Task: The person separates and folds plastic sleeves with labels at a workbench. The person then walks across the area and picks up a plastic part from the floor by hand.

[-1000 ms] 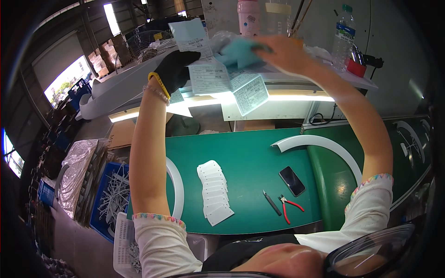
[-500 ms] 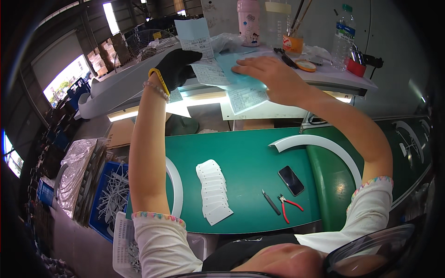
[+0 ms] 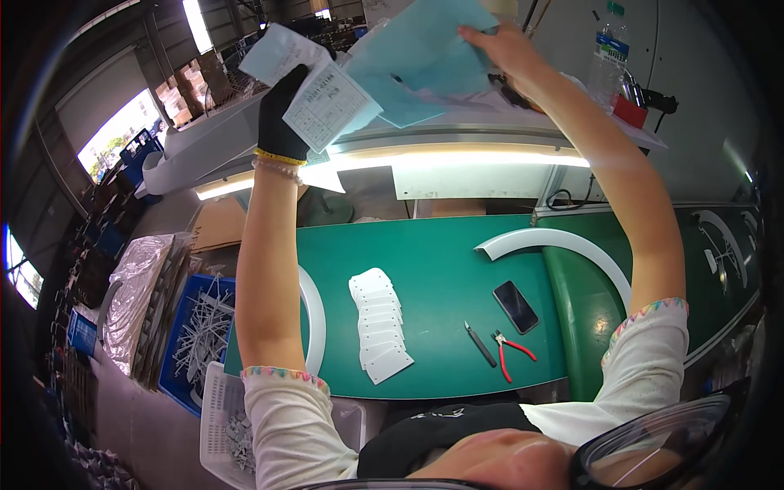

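Observation:
My left hand (image 3: 282, 118), in a black glove with a yellow cuff, grips printed paper slips (image 3: 331, 110) above the far shelf. My bare right hand (image 3: 510, 53) pinches the right edge of a large translucent light-blue sheet (image 3: 416, 53), raised over the shelf at the top of the view. Its kind, paper or plastic film, I cannot make out. Below my arms, a fanned row of white plates (image 3: 380, 322) with small holes lies on the green table (image 3: 445, 327). To its right are a dark pen-shaped knife (image 3: 480, 343), red-handled nippers (image 3: 513, 354) and a black phone (image 3: 515, 307).
A lit tube (image 3: 457, 157) runs under the shelf edge. Curved white strips (image 3: 563, 238) rest at the table's right and left. A blue bin (image 3: 196, 327) of thin grey parts and a white basket (image 3: 220, 425) stand at left. A plastic bottle (image 3: 608, 61) stands on the shelf.
My right hand has lifted the blue sheet up and away from the shelf. My left hand has moved slightly left with the slips, now turned and separated from the sheet.

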Tool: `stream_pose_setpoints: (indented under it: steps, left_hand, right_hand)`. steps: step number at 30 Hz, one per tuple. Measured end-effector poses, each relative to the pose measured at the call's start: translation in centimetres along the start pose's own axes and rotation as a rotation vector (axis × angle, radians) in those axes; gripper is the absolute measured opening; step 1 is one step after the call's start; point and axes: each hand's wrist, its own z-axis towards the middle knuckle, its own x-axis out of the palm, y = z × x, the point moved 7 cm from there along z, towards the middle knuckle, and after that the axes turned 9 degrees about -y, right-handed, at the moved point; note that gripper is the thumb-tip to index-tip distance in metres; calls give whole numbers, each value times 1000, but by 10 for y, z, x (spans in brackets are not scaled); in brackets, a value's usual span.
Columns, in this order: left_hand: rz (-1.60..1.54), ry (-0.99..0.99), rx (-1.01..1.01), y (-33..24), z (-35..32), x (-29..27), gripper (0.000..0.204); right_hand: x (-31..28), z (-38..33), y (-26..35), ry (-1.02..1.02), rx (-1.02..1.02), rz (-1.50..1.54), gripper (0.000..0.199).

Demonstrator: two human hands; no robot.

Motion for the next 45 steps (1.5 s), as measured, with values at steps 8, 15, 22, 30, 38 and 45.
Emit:
stream_pose_setpoints:
  steps: [8,15,22,30,38,45]
  left_hand:
    - [460,-92,-70,22,-108,58,26]
    - [222,-113,-861,172,-274,30,33]
    - [314,-425,-962,276,-377,-30,31]
    - [677,-298,-924,365,-415,-51,40]
    - [1825,-144,-716,312,-386,-13,92]
    - [1852,148,-529,311,-410,5,77]
  right_hand:
    - [-76,-19,-29,-166,266,179,51]
    - [-148,-112,-5,-404,258,286,47]
    - [-182,-305,4,-498,-173,-294,21]
    - [-77,-387,21,1,-533,-507,28]
    - [-28,-469,-76,155,-370,-537,25]
    - [8,-532,-151,267,-196,-583,27]
